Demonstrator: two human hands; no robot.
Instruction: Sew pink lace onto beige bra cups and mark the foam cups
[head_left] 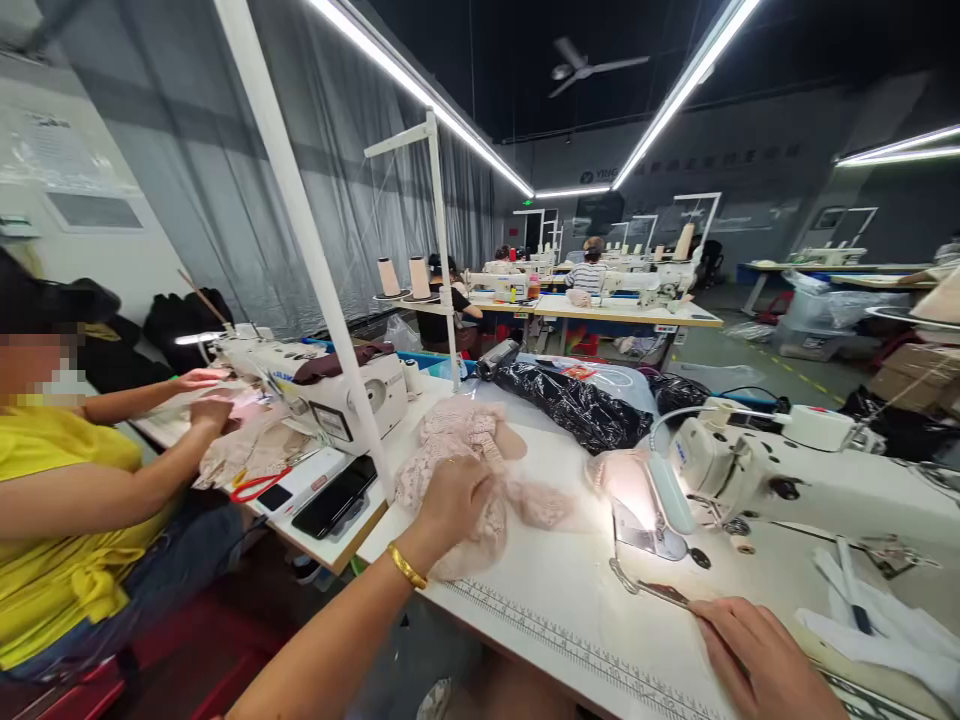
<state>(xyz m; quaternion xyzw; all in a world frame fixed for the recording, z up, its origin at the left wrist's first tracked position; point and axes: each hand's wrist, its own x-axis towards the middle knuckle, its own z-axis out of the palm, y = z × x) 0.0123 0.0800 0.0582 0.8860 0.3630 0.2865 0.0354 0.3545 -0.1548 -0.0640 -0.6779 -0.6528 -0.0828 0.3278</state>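
My left hand [454, 500], with a gold bangle at the wrist, is closed on a pile of pale pink lace fabric [480, 450] lying on the white sewing table [562, 590]. My right hand [757, 650] rests near the table's front edge on the right. Its fingers lie flat beside a thin metal tool [652, 590] and hold nothing. A white sewing machine [787, 470] stands ahead of that hand, its lamp lighting the needle plate [645, 535].
A black plastic bag [577, 405] lies behind the fabric. At the left, a person in a yellow top [60, 530] sews at another machine [330, 390]; a phone [334, 500] and red scissors [255, 487] lie near it. More workstations fill the hall beyond.
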